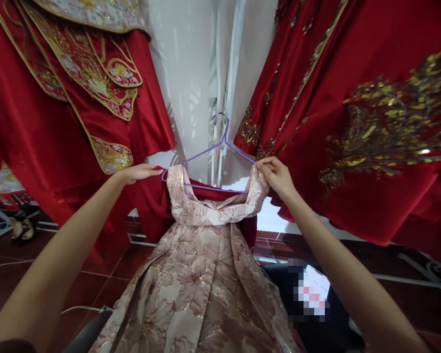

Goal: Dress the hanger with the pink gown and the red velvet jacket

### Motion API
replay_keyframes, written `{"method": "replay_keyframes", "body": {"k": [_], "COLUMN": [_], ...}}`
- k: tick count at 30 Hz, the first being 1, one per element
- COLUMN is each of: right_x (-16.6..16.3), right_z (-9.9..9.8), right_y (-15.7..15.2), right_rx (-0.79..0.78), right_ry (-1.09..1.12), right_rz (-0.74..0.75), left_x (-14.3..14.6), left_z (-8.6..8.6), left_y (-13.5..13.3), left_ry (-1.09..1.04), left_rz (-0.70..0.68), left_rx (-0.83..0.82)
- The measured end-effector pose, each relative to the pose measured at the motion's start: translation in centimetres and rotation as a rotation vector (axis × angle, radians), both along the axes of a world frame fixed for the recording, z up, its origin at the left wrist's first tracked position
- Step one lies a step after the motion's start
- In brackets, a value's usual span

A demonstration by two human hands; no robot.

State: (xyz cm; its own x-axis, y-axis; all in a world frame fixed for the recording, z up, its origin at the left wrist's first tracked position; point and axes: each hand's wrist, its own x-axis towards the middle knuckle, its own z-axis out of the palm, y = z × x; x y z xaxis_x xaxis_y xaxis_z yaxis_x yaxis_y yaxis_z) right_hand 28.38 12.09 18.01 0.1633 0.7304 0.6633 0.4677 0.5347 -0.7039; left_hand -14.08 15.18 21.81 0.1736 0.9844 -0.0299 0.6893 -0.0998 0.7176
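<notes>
A pale pink floral brocade dress (202, 274) hangs from a thin purple wire hanger (209, 149) in front of me. My left hand (139, 172) reaches to the hanger's left end beside the dress's left shoulder strap, fingers stretched out flat. My right hand (275, 174) pinches the dress's right shoulder strap (259, 189) at the hanger's right end. The hanger's hook (225, 128) rests on a white upright pole (220, 88).
Red robes with gold embroidery hang at the left (77, 98) and right (353, 122) and crowd the dress. Behind is a white wall. The floor (106, 279) is dark red tile. A pair of shoes (22, 228) lies at the far left, a white cable (81, 309) below.
</notes>
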Motion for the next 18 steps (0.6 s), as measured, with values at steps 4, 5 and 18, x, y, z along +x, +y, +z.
{"method": "replay_keyframes", "body": {"k": [4, 5, 18], "right_x": [-0.5, -0.7, -2.4], "right_z": [0.5, 0.7, 0.6], "right_y": [-1.6, -2.2, -4.0], "right_rx": [0.032, 0.04, 0.003], "right_ry": [-0.061, -0.069, -0.149], "right_rz": [-0.136, -0.167, -0.232], "left_x": [3.8, 4.9, 17.3], "left_z": [2.6, 3.0, 1.6], "left_y": [0.8, 0.6, -5.5], "left_ry": [0.132, 0.162, -0.071], "left_rz": [0.156, 0.184, -0.152], "left_rx": [0.293, 0.341, 0.764]}}
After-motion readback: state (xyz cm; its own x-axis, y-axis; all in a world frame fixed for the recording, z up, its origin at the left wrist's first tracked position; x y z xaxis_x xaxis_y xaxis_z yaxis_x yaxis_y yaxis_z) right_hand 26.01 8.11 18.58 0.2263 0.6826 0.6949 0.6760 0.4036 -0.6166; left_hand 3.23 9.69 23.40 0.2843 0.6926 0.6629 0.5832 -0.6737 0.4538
